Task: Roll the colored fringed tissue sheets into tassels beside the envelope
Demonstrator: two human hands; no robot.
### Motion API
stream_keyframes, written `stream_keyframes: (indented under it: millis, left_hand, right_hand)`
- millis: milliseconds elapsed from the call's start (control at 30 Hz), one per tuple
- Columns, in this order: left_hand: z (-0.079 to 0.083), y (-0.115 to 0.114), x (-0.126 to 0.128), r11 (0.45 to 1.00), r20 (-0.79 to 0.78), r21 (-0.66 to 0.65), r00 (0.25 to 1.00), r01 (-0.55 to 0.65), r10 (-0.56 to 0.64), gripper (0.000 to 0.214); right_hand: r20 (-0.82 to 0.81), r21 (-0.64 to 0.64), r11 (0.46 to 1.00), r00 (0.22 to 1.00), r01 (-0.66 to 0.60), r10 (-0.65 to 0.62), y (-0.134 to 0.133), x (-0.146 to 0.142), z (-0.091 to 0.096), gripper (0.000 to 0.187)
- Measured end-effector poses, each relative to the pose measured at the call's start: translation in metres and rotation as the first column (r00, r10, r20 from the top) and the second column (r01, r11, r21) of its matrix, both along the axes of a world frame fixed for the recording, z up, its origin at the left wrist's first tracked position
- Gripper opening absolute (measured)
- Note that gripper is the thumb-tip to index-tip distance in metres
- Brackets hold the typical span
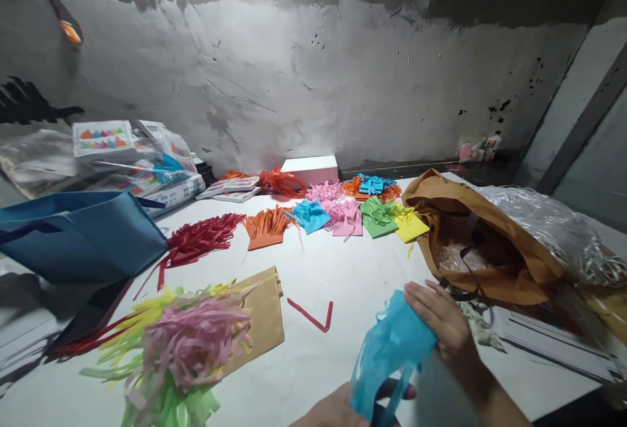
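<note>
A blue fringed paper tassel (398, 342) is held above the white table, its uncut folded band at the upper right and its cut strips hanging toward the lower left. My right hand (443, 319) grips the folded band, fingers laid over its edge. At the bottom edge of the view my left hand (336, 407) is closed around the hanging strips, which partly cover its fingers. To the left, pink tissue fringe (196, 342) lies with yellow and green fringe over a tan paper bag (264, 309). A bent red paper strip (318, 319) lies between the bag and my hands.
Fringed pieces line the table's back: dark red (206, 237), orange (264, 228), blue (312, 216), pink (349, 219), green (379, 218) and yellow (411, 224). A blue bag (93, 237) stands left, an open brown bag (490, 251) right. Behind are a white box (311, 171) and wall.
</note>
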State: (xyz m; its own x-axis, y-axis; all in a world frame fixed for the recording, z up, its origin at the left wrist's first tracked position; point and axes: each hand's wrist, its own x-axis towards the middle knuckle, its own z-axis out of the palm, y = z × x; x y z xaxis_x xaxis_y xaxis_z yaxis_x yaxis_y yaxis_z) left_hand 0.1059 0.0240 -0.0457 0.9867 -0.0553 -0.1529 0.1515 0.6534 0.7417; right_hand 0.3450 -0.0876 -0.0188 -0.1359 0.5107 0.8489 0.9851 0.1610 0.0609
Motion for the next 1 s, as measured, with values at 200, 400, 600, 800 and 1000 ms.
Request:
stream_keyframes:
  millis: [200,400,600,800,1000]
  left_hand:
    - [0.035,0.039,-0.027,0.994,-0.092,0.007,0.989,-0.113,0.113,0.035]
    - [0.040,0.110,-0.099,0.788,-0.354,0.570,0.795,-0.233,0.492,0.058]
    - [0.027,0.081,-0.123,-0.254,0.325,0.944,0.716,-0.210,0.618,0.045]
    - [-0.010,-0.003,-0.061,-0.341,0.157,0.930,0.987,-0.136,0.034,0.048]
    - [-0.015,-0.003,-0.053,-0.308,0.144,0.943,0.989,-0.123,0.044,0.038]
  right_hand:
    - [0.215,-0.031,0.982,0.961,0.184,-0.173,-0.038,0.014,0.031,0.052]
    - [0.198,-0.277,0.957,0.980,0.089,-0.033,-0.013,-0.071,-0.041,0.044]
    - [0.000,-0.314,0.947,0.998,0.063,-0.066,0.002,-0.114,-0.097,0.039]
    - [-0.027,-0.406,0.913,0.999,0.027,-0.042,-0.014,-0.109,-0.070,0.045]
    - [-0.075,-0.321,0.938,0.991,-0.131,0.112,-0.036,-0.109,-0.058,0.034]
